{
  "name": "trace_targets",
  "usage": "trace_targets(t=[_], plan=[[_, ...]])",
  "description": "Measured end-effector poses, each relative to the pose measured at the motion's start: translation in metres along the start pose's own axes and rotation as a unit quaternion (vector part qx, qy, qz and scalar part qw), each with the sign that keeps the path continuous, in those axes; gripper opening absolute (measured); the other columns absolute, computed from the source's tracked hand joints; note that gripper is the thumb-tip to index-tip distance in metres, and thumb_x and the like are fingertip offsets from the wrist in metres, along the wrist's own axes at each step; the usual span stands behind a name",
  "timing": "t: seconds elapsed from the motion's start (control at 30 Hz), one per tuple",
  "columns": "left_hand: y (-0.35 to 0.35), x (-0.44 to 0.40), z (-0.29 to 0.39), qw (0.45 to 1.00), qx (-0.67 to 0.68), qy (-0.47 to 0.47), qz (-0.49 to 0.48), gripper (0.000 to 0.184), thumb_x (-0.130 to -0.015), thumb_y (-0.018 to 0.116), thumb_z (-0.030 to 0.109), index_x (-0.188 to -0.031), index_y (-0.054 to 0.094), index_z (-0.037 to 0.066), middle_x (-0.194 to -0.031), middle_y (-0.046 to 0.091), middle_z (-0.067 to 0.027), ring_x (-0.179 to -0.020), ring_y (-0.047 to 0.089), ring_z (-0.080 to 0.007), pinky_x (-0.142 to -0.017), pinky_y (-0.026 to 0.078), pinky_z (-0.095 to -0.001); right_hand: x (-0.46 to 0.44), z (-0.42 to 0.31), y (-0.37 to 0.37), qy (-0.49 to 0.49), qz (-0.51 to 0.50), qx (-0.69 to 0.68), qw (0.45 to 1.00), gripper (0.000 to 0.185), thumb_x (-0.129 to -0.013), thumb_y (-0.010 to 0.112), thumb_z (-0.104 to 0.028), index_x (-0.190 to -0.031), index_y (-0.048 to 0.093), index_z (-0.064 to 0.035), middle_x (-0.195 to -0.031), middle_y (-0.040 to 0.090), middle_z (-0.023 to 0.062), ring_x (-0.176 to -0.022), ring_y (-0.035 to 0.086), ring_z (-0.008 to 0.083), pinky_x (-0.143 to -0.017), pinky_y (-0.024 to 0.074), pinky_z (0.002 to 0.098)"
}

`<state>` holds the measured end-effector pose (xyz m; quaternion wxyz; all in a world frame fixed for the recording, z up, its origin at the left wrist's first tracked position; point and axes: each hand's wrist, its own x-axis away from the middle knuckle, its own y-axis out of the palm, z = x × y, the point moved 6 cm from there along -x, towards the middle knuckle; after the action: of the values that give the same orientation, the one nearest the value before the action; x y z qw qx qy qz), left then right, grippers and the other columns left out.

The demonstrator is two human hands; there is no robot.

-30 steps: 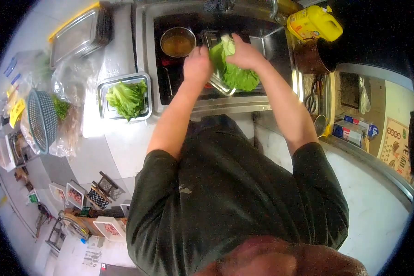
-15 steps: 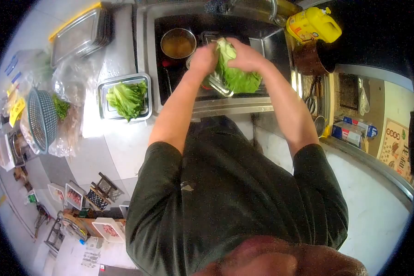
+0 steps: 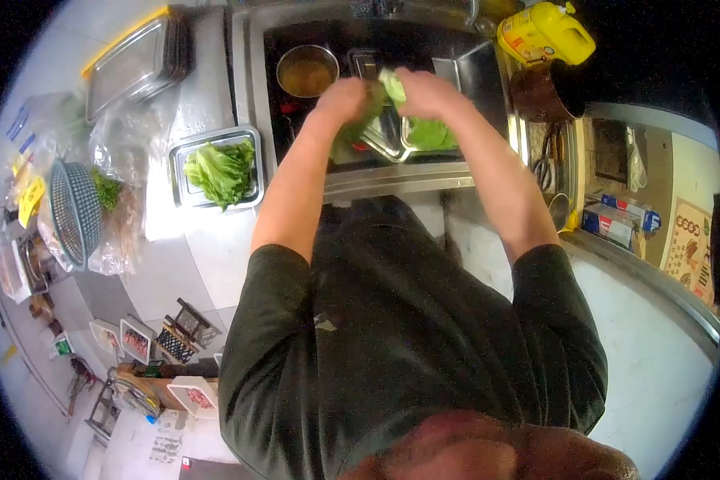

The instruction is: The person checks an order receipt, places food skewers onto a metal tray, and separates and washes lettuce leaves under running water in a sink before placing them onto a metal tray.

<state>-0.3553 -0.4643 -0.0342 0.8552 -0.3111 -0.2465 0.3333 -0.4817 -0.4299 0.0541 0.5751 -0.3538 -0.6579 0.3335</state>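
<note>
Over the dark sink (image 3: 296, 188), my right hand (image 3: 428, 94) grips a head of lettuce (image 3: 392, 85) by its pale base, and its green leaves droop below the palm. My left hand (image 3: 344, 100) is closed on a green lettuce leaf (image 3: 364, 124), which is smeared by motion; the fingertips are blurred. Beneath the hands lies a metal tray (image 3: 388, 138) in the sink, partly covered by the lettuce. To the left of the sink, more lettuce leaves (image 3: 220, 174) are piled in another metal tray (image 3: 178, 172).
A round metal bowl (image 3: 307, 70) stands in the sink's left part. Stacked trays (image 3: 128, 68), plastic bags and a blue-grey basket (image 3: 74, 212) occupy the left side. At the right are a yellow jug (image 3: 540, 36) and a dark brown pot (image 3: 546, 92).
My left hand has moved slightly left and away from the lettuce base, with a blurred leaf at its fingers. My right hand still holds the head, whose leaves cover less of the tray.
</note>
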Motion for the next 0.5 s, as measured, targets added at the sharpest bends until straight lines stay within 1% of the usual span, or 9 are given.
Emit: trace_targets(t=[0.03,0.1,0.13,0.17,0.23,0.33,0.4,0.43,0.5], plan=[[0.005,-0.005,-0.006,0.999,-0.025,-0.013,-0.018,0.027,-0.081,0.059,0.018,-0.102,0.063,0.003,-0.094,0.061,-0.0263,-0.088,0.059,-0.0412,-0.076,0.048,-0.0439,-0.004,0.003,0.000,0.011,-0.002,0.015,1.000,0.064,-0.071,0.069,-0.026,-0.124,0.044,-0.0005,-0.112,0.058,0.0213,-0.098,0.060,0.0353,-0.084,0.0493,0.0439],[-0.003,-0.002,-0.009,0.999,0.052,0.002,0.012,0.029,-0.082,0.059,0.020,-0.105,0.062,0.002,-0.097,0.063,-0.0239,-0.083,0.061,-0.0379,-0.072,0.049,-0.0432,-0.010,0.012,0.001,0.020,0.004,-0.004,1.000,0.054,-0.072,0.069,-0.026,-0.114,0.048,-0.0003,-0.107,0.060,0.0209,-0.091,0.062,0.0340,-0.078,0.0515,0.0434],[-0.011,-0.001,-0.008,0.995,0.090,0.009,0.029,0.031,-0.083,0.060,0.021,-0.107,0.062,0.002,-0.098,0.064,-0.0227,-0.080,0.062,-0.0362,-0.070,0.049,-0.0429,-0.011,0.019,0.003,0.028,-0.012,-0.049,0.998,0.058,-0.071,0.068,-0.026,-0.119,0.046,-0.0004,-0.110,0.059,0.0215,-0.096,0.060,0.0342,-0.082,0.0500,0.0424],[-0.015,0.003,-0.013,0.978,0.200,-0.044,0.045,0.033,-0.084,0.059,0.023,-0.109,0.061,0.002,-0.101,0.064,-0.0201,-0.078,0.062,-0.0327,-0.068,0.049,-0.0411,-0.012,0.024,0.004,0.035,-0.027,-0.093,0.995,0.063,-0.071,0.067,-0.026,-0.123,0.044,-0.0005,-0.113,0.058,0.0220,-0.102,0.058,0.0343,-0.085,0.0484,0.0415],[-0.023,0.027,-0.007,0.896,0.412,-0.148,0.074,0.037,-0.086,0.059,0.026,-0.114,0.058,0.002,-0.106,0.064,-0.0150,-0.073,0.062,-0.0257,-0.064,0.049,-0.0377,-0.008,0.035,0.004,0.045,-0.040,-0.147,0.987,0.069,-0.070,0.066,-0.025,-0.130,0.040,-0.0004,-0.119,0.056,0.0227,-0.108,0.056,0.0340,-0.089,0.0463,0.0395],[-0.039,0.053,0.008,0.761,0.602,-0.220,0.101,0.028,-0.088,0.056,0.017,-0.108,0.058,-0.003,-0.091,0.063,-0.0085,-0.080,0.062,-0.0173,-0.069,0.052,-0.0309,-0.001,0.056,0.006,0.043,-0.015,-0.167,0.985,0.073,-0.070,0.066,-0.029,-0.133,0.039,-0.0008,-0.123,0.054,0.0227,-0.111,0.054,0.0325,-0.092,0.0448,0.0380],[-0.023,0.044,-0.010,0.709,0.672,-0.190,0.100,0.029,-0.089,0.057,0.019,-0.110,0.056,-0.001,-0.096,0.062,-0.0083,-0.082,0.062,-0.0191,-0.068,0.052,-0.0326,-0.002,0.081,0.021,0.035,0.027,-0.165,0.985,0.075,-0.071,0.068,-0.035,-0.132,0.040,-0.0022,-0.122,0.054,0.0221,-0.112,0.054,0.0313,-0.093,0.0442,0.0395],[-0.016,0.040,-0.017,0.688,0.699,-0.172,0.093,0.030,-0.089,0.057,0.022,-0.111,0.056,0.001,-0.100,0.062,-0.0080,-0.085,0.061,-0.0190,-0.068,0.051,-0.0328,-0.001,0.088,0.024,0.047,-0.015,-0.191,0.980,0.083,-0.070,0.067,-0.035,-0.139,0.033,-0.0028,-0.130,0.049,0.0234,-0.116,0.051,0.0325,-0.097,0.0416,0.0388],[-0.008,0.034,-0.027,0.656,0.732,-0.162,0.088,0.030,-0.090,0.056,0.023,-0.112,0.056,0.002,-0.104,0.062,-0.0079,-0.088,0.061,-0.0199,-0.069,0.051,-0.0338,0.003,0.102,0.023,0.054,-0.011,-0.206,0.977,0.084,-0.069,0.068,-0.033,-0.139,0.032,-0.0021,-0.131,0.048,0.0233,-0.117,0.051,0.0328,-0.098,0.0412,0.0393]])
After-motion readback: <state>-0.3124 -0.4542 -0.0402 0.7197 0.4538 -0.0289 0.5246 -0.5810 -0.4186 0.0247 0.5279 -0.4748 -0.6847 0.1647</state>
